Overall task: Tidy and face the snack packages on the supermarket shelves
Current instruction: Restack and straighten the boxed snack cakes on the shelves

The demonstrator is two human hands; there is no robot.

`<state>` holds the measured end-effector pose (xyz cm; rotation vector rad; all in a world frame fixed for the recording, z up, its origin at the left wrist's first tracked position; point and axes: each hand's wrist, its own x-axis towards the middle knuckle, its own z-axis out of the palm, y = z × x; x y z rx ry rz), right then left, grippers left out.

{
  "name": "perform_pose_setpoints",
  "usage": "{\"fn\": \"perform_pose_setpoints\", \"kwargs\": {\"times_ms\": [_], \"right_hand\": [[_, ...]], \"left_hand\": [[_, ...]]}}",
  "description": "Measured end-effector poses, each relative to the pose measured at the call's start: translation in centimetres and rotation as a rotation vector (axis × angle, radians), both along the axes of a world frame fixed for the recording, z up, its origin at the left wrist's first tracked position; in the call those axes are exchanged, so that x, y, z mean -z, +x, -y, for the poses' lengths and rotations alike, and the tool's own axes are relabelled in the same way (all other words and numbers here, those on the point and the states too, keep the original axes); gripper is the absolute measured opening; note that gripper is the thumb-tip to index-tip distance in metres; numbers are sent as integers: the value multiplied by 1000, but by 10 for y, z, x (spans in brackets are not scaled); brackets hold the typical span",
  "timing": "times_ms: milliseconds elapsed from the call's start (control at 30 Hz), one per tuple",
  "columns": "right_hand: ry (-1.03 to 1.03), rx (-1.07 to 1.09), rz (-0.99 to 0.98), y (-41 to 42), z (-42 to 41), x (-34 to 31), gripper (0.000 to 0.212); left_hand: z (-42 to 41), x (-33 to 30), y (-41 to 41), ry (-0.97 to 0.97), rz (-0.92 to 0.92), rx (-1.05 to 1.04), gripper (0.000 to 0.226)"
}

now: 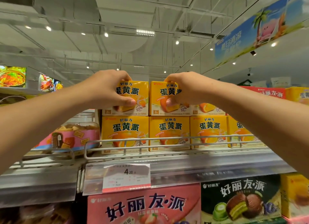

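Observation:
Small yellow egg-yolk pie boxes stand two high on the top shelf. My left hand (107,88) grips the upper left box (140,93), fingers over its top and thumb on its front. My right hand (185,88) grips the neighbouring upper box (157,100) the same way. Both boxes face forward and sit on the lower row of yellow boxes (168,131). A third upper box (207,109) is partly hidden behind my right wrist.
A wire rail (150,146) fences the shelf front, with a price tag (126,175) below. A pink biscuit tub (70,138) stands at left. Red and yellow boxes (270,93) sit at upper right. Pink (143,205) and dark (240,198) pie boxes fill the shelf underneath.

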<state>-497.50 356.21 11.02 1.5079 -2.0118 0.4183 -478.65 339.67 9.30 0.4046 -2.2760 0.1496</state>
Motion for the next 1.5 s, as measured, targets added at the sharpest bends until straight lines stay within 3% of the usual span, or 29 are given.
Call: {"fn": "perform_pose_setpoints", "kwargs": {"times_ms": [400, 500, 567, 600, 667, 767, 933, 1233, 1500], "right_hand": [[30, 32, -18, 4, 5, 6, 57], [54, 66, -26, 7, 3, 7, 70], [9, 67, -44, 8, -1, 10, 86], [-59, 50, -54, 10, -5, 15, 90], [-221, -40, -62, 9, -17, 33, 83], [-303, -100, -81, 2, -44, 76, 61], [-296, 22, -57, -28, -93, 136, 48], [-203, 227, 24, -117, -174, 165, 48], [-189, 128, -62, -194, -230, 166, 48]], "left_hand": [[2, 4, -5, -17, 1, -6, 68], [-4, 2, -1, -38, 50, -86, 84], [-16, 7, 5, -107, -69, -67, 97], [-27, 15, 6, -162, -165, 8, 91], [-53, 39, 3, -327, -267, 184, 68], [-86, 85, -19, -484, -135, 281, 51], [-106, 127, -65, -419, 80, 288, 63], [-156, 147, -135, -383, 84, 188, 79], [-210, 148, -192, -292, 50, -74, 80]]}}
